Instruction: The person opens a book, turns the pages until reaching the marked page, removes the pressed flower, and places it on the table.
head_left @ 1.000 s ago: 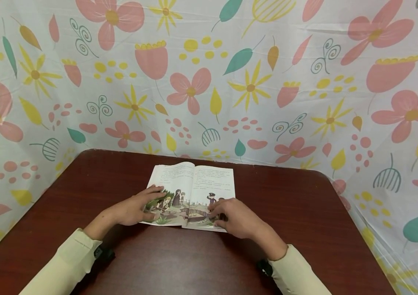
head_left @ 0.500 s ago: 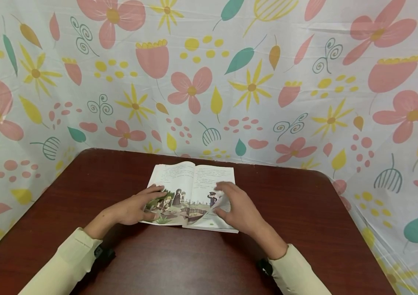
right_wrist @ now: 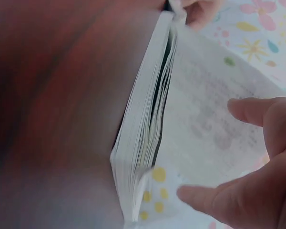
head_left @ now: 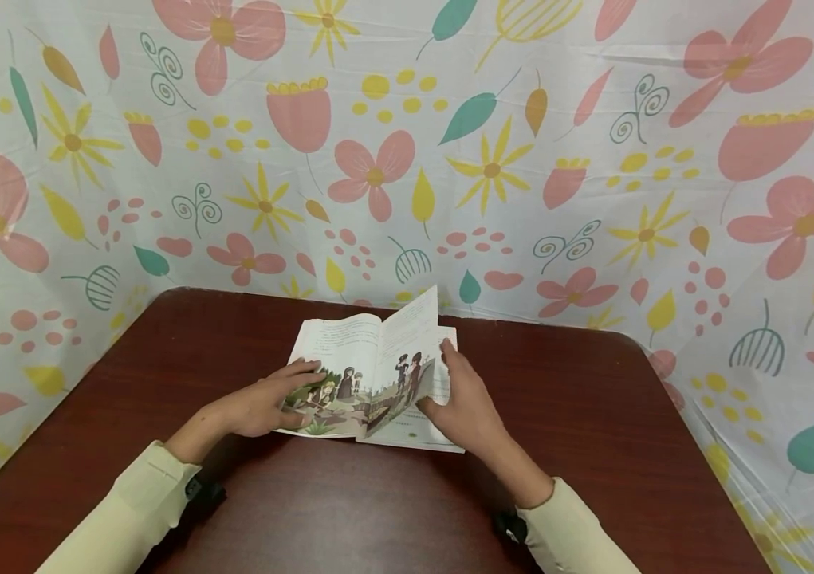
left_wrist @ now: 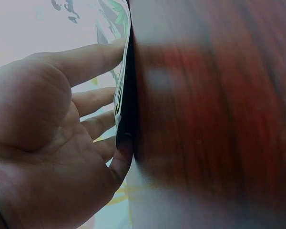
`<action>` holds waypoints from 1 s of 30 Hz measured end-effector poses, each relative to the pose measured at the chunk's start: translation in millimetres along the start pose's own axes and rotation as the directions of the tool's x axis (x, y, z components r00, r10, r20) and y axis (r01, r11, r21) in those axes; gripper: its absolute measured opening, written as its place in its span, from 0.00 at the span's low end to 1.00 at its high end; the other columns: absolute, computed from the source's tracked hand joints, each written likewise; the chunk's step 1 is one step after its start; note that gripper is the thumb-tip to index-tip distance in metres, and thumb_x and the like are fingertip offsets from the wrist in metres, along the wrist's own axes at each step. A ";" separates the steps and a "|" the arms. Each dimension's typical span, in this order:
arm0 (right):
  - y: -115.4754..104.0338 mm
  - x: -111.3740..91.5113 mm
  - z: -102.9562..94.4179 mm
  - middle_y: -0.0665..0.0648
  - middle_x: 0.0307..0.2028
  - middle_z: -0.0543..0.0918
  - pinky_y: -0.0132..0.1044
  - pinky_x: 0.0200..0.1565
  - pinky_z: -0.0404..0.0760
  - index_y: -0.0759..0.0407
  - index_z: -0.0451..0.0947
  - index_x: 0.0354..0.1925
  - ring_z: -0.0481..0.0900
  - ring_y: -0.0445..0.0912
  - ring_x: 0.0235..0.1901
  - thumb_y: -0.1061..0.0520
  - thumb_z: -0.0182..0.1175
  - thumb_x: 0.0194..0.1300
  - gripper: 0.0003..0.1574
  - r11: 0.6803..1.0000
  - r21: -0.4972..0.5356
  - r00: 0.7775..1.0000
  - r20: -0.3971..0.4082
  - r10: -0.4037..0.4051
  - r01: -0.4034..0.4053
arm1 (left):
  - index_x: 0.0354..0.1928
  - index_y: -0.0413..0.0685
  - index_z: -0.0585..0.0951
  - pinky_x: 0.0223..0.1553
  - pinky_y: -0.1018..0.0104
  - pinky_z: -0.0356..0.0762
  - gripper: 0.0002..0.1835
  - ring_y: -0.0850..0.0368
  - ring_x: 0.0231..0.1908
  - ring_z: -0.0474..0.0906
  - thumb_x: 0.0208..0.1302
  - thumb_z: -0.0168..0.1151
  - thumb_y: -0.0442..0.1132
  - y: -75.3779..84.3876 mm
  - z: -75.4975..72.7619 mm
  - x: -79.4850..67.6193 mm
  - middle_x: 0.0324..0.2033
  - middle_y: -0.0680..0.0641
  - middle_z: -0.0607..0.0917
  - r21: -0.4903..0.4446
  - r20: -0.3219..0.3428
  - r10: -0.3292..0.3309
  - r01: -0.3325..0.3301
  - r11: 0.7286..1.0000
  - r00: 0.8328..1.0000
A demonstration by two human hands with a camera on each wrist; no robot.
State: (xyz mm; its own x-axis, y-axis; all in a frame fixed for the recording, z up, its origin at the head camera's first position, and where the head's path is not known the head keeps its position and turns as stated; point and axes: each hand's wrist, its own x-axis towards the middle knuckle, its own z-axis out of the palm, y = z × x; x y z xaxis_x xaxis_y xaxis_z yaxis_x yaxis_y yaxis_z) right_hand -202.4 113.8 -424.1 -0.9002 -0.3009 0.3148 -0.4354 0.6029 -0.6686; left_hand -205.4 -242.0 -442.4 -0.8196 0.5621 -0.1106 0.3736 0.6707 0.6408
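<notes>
An open book (head_left: 338, 339) with printed text and cartoon drawings lies on the table. My left hand (head_left: 259, 406) rests on its left page, thumb and fingers spread near the outer edge. In the left wrist view, the left thumb (left_wrist: 97, 59) touches the page and the little finger reaches the book's edge. A single right-hand page (head_left: 407, 343) stands lifted at a slant, showing another page under it. Beside that raised page is my right hand (head_left: 467, 406), fingers extended and thumb apart from them. The right wrist view shows thumb and finger spread above the paper, pinching nothing.
The dark red-brown table (head_left: 306, 510) extends around the book on all sides. A white cloth (head_left: 521, 263) printed with flowers and leaves hangs behind it and along both sides. Both forearms in pale sleeves (head_left: 119, 510) lie over the front of the table.
The right page has risen from lying flat to a steep slant, uncovering the page beneath. My right hand has shifted slightly up and right, its fingers straightening. The left hand has stayed in place.
</notes>
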 end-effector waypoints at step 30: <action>-31.5 -29.1 28.4 0.59 0.83 0.55 0.52 0.76 0.62 0.60 0.45 0.86 0.55 0.50 0.82 0.57 0.71 0.68 0.62 0.981 -0.026 0.873 0.462 -0.160 0.194 | 0.86 0.43 0.50 0.76 0.32 0.50 0.36 0.38 0.82 0.49 0.88 0.30 0.58 -0.3 1.2 4.9 0.82 0.39 0.60 -0.211 -0.128 -0.094 0.066 0.975 0.987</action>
State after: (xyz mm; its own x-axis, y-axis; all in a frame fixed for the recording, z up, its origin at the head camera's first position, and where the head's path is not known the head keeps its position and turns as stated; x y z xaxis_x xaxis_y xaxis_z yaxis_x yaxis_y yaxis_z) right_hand -162.1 82.6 -431.4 -0.7105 -0.7002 0.0708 -0.6018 0.5523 -0.5768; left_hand -209.0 -238.8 -444.0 -0.8998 0.4302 -0.0725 0.2189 0.5890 0.7780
